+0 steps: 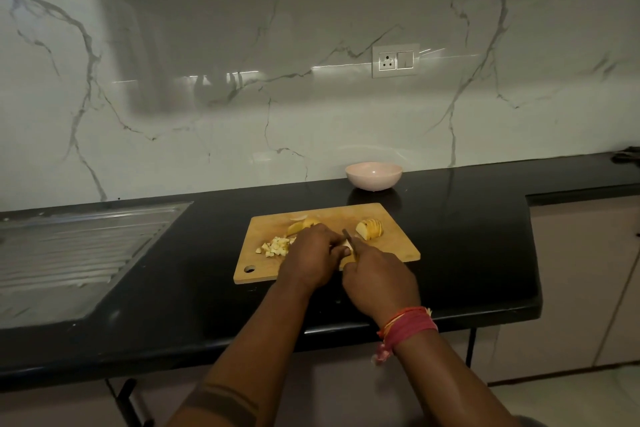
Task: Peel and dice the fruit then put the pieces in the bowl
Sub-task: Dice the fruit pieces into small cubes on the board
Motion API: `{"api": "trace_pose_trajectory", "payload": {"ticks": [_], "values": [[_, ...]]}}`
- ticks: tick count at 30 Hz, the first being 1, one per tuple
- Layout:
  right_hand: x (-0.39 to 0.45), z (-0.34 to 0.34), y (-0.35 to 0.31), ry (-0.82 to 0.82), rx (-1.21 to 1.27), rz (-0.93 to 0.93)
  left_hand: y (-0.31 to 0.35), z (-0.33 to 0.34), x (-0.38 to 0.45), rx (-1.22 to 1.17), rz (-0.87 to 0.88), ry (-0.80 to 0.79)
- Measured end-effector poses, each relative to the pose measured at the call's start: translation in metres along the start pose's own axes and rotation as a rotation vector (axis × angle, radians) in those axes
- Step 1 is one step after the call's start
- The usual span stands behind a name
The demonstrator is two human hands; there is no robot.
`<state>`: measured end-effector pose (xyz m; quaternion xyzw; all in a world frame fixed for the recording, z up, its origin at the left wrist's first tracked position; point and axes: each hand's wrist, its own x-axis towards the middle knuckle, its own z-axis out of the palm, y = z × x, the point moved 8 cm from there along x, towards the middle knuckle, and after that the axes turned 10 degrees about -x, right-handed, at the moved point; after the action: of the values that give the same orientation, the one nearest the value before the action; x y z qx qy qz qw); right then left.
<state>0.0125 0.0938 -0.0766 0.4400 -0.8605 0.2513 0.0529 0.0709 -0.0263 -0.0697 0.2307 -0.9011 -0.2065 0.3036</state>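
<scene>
A wooden cutting board [398, 239] lies on the black counter. On it, my left hand [313, 258] presses down on a pale fruit piece [346, 245], mostly hidden under my fingers. My right hand [377, 282] grips a knife [349, 238] whose blade rests against that piece. A pile of small diced pieces [277, 246] lies at the board's left. A sliced fruit section [370, 229] sits at the right, and another yellow chunk [303, 225] lies behind my left hand. A pink bowl [373, 176] stands behind the board near the wall; no pieces show in it.
A steel sink drainboard [79, 253] is set into the counter at the left. The black counter [467, 246] ends at the right, with a lower cabinet beyond. A wall socket [394, 61] sits on the marble backsplash. A dark object [627, 155] lies at the far right.
</scene>
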Motion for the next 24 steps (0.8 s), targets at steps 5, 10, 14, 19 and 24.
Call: {"api": "trace_pose_trajectory", "payload": {"ticks": [5,10,14,19,24], "values": [[-0.002,-0.003,-0.004,0.003,-0.017,-0.024,0.000,-0.002,0.001,-0.038,-0.039,0.018],[-0.002,-0.003,-0.008,0.006,-0.029,-0.035,0.003,-0.005,0.000,-0.027,-0.038,0.032],[0.007,0.000,-0.014,-0.010,-0.085,-0.018,0.004,-0.003,-0.002,-0.005,-0.027,0.012],[0.008,0.002,-0.019,-0.018,-0.131,-0.059,0.007,-0.005,-0.001,0.029,-0.031,0.028],[-0.011,-0.004,-0.012,-0.048,-0.191,-0.112,0.006,-0.003,0.000,0.028,-0.079,0.019]]}}
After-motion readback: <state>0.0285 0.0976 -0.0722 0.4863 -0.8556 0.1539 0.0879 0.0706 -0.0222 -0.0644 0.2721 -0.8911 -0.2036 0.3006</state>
